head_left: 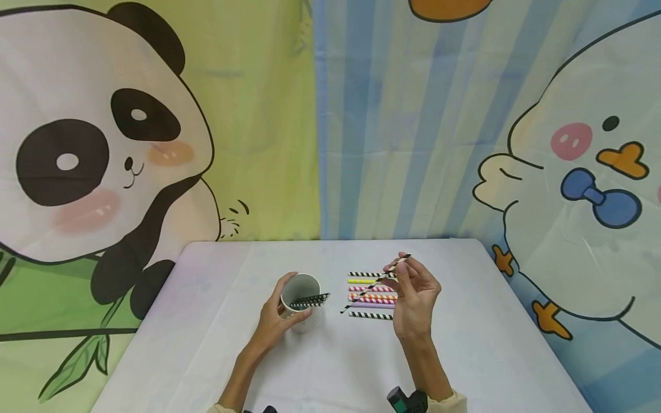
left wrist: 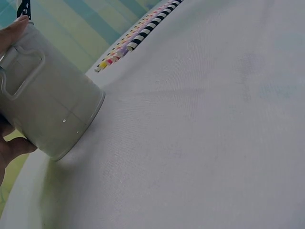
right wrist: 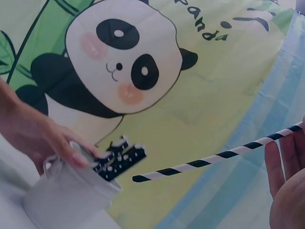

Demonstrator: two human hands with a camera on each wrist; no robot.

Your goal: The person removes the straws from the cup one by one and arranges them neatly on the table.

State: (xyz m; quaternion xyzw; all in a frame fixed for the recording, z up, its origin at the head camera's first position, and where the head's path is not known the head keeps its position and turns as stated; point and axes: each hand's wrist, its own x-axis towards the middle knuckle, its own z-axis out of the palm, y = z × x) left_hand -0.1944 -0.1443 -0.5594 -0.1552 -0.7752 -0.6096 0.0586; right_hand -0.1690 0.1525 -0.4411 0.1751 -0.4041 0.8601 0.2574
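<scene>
My left hand [head_left: 272,322] grips a white mug [left wrist: 59,95] with a looped handle. Several black straws with white dots [right wrist: 119,160] lean out over the mug's rim. Between the fingers and thumb of my right hand [head_left: 417,304] is a black-and-white striped paper straw [right wrist: 209,163], held slantwise with its lower end pointing toward the mug, apart from it. Whether the mug's base touches the table cannot be told. Beside the right hand, partly hidden behind it, lies a row of straws: black-striped [head_left: 369,315], lilac [head_left: 372,306], orange-patterned [head_left: 369,297], pink-striped and yellow.
A white cloth covers the table [head_left: 335,367]. Behind it hang curtains, with a printed panda [head_left: 77,115] at the left and a white bird [head_left: 578,229] at the right. The table's far edge runs close to the curtains.
</scene>
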